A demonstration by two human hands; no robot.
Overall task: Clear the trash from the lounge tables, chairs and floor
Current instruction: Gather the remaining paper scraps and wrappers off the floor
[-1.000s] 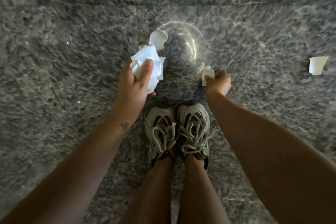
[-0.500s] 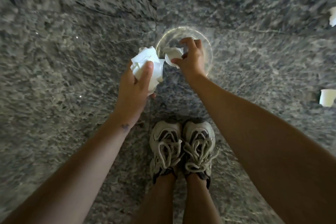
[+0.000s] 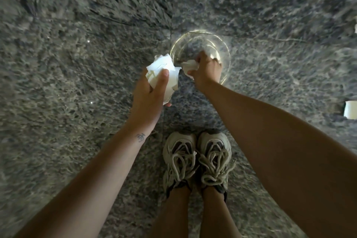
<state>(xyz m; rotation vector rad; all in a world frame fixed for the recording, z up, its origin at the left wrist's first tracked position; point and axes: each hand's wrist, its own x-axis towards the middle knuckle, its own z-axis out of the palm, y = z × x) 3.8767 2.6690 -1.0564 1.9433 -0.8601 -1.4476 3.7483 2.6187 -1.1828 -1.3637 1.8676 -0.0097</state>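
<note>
My left hand grips a crumpled wad of white paper, thumb pressed across its front. My right hand is closed around a smaller crumpled white scrap, just right of the wad and almost touching it. Both hands hover above the grey stone floor. A bright round ring of reflected light lies on the floor under my right hand.
Two more white paper scraps lie on the floor at the right edge, one at mid height and one higher up. My feet in beige laced sneakers stand together below the hands. A tile joint runs across the floor.
My right hand picked a scrap off the floor near my shoes, rose to the light ring and closed tighter on a crumpled scrap. My left hand kept its wad.
</note>
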